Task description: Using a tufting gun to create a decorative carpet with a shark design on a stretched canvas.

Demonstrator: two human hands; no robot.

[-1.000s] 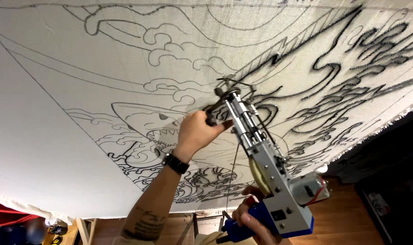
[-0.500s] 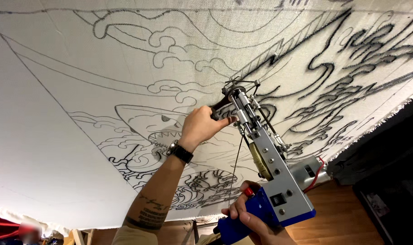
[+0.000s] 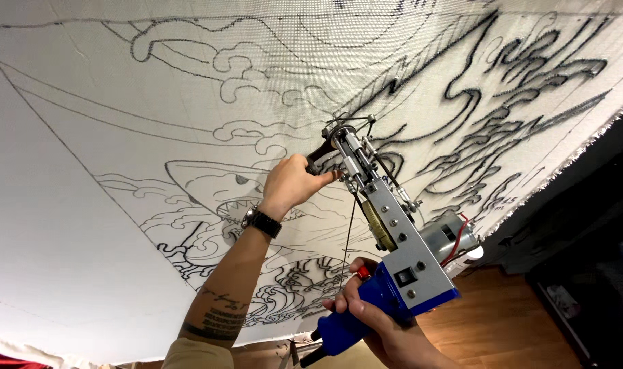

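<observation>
Gripped: right hand [image 3: 387,328] wrapped around blue handle of tufting gun [image 3: 387,246]; left hand [image 3: 292,183] clasping its front grip. Gun's nose pressed against white cloth [image 3: 120,102] bearing black line drawing.

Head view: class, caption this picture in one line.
Left hand and right hand press a blue-handled metal tufting gun against white line-drawn cloth.

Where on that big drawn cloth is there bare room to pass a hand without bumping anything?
The plain white stretch of the cloth, left of the drawn outlines and the left hand, is bare. It is crowded where that hand grips the front handle of the tufting gun, its tip at the cloth, with the right hand on the blue grip.
</observation>
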